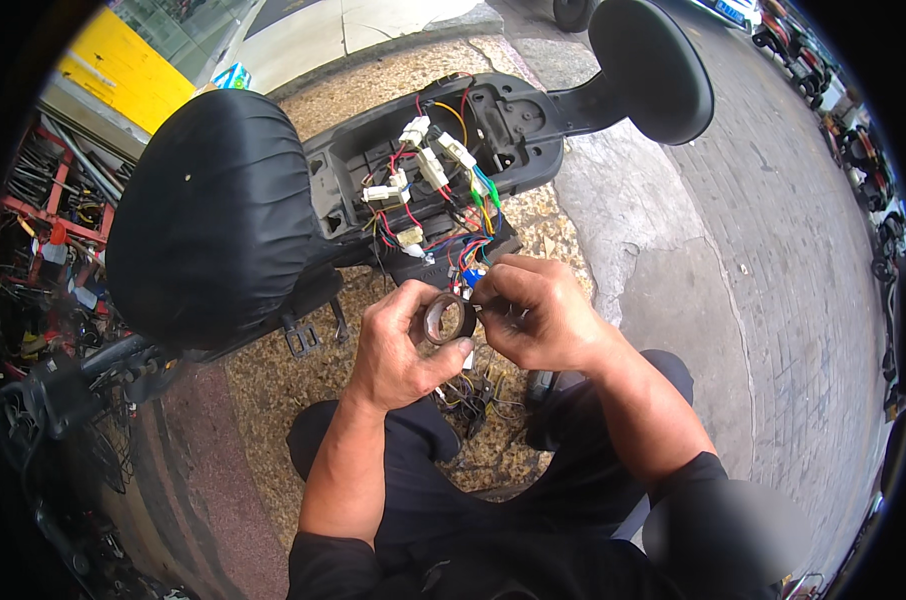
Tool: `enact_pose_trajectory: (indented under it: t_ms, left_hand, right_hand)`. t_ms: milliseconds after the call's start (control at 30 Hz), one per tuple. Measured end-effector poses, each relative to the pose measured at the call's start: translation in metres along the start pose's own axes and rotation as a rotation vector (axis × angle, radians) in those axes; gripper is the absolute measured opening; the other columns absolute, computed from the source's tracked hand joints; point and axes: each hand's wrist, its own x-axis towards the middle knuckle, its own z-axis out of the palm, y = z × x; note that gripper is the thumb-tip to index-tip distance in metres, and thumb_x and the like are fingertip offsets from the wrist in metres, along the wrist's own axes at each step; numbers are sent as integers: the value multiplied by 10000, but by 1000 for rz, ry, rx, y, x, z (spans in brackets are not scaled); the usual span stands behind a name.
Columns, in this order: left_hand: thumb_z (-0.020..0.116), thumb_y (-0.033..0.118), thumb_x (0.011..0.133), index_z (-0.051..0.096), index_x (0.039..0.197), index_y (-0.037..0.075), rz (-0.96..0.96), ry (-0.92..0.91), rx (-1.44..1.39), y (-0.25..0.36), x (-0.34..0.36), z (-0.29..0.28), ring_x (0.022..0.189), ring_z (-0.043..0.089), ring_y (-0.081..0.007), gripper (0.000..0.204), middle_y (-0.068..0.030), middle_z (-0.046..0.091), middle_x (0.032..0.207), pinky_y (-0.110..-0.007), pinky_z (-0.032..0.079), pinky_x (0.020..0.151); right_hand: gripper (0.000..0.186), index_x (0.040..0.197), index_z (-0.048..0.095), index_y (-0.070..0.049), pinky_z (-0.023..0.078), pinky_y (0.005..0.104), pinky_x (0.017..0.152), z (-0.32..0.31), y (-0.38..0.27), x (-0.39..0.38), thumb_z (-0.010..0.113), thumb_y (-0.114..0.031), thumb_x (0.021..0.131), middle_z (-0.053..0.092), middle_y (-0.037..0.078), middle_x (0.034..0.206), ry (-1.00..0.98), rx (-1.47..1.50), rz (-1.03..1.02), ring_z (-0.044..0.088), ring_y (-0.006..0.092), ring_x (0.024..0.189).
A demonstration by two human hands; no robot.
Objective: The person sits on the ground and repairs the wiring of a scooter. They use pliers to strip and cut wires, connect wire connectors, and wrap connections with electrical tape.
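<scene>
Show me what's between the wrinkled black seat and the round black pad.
Head view: an open black tray with white connectors and coloured wires, then a black bracket.

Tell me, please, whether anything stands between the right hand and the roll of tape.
Nothing visible does: the right hand is close against the right edge of the roll of tape, which the left hand holds. The coloured wires lie beyond, not between.

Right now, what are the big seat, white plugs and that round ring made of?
Big seat: probably fake leather, soft-shiny black, because it wrinkles. White plugs: likely hard plastic, smooth and boxy. Round ring: maybe plastic tape on a cardboard core; its dark outside and brownish-grey inside leave that open.
</scene>
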Motion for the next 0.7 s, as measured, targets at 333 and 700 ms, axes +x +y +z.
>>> enact_pose_trajectory:
  t_ms: [333, 700]
  left_hand:
    - [734, 82, 780, 599, 892, 10, 234, 75, 88, 2, -1, 6, 731, 565, -136, 189, -97, 596, 962, -272, 473, 641]
    - [649, 149, 743, 477, 714, 18, 150, -26, -216, 10, -4, -5, 737, 496, -128, 218, -111, 595, 892, -275, 413, 670]
  right_hand:
    - [122, 772, 570, -21, 479, 401, 560, 9, 1, -1, 629, 32, 680, 574, 132, 708, 174, -50, 21, 597, 332, 631]
    - [331, 1114, 595, 64, 570, 304, 730, -2, 7, 1, 550, -4, 793, 636, 138, 1055, 8, 1051, 549, 657, 189, 845]
